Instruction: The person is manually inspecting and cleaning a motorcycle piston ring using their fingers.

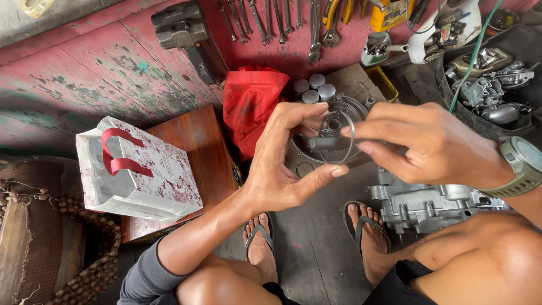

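Observation:
Both my hands hold a thin metal ring (351,148) up in front of me. My left hand (285,161) curves round its left side, thumb under it and fingers above. My right hand (420,141), with a watch on the wrist, pinches the ring's right edge between thumb and fingers. Below the ring, on the floor, lies a round grey engine cover (361,110) with three small grey cylinders (314,89) beside it. A grey engine casing (429,206) sits by my right foot.
A red cloth (251,107) lies left of the cover. A white paper bag with red handles (132,169) rests on a brown wooden board (192,147). Wrenches (271,20) lie at the top. A black tray of engine parts (497,85) stands at the right.

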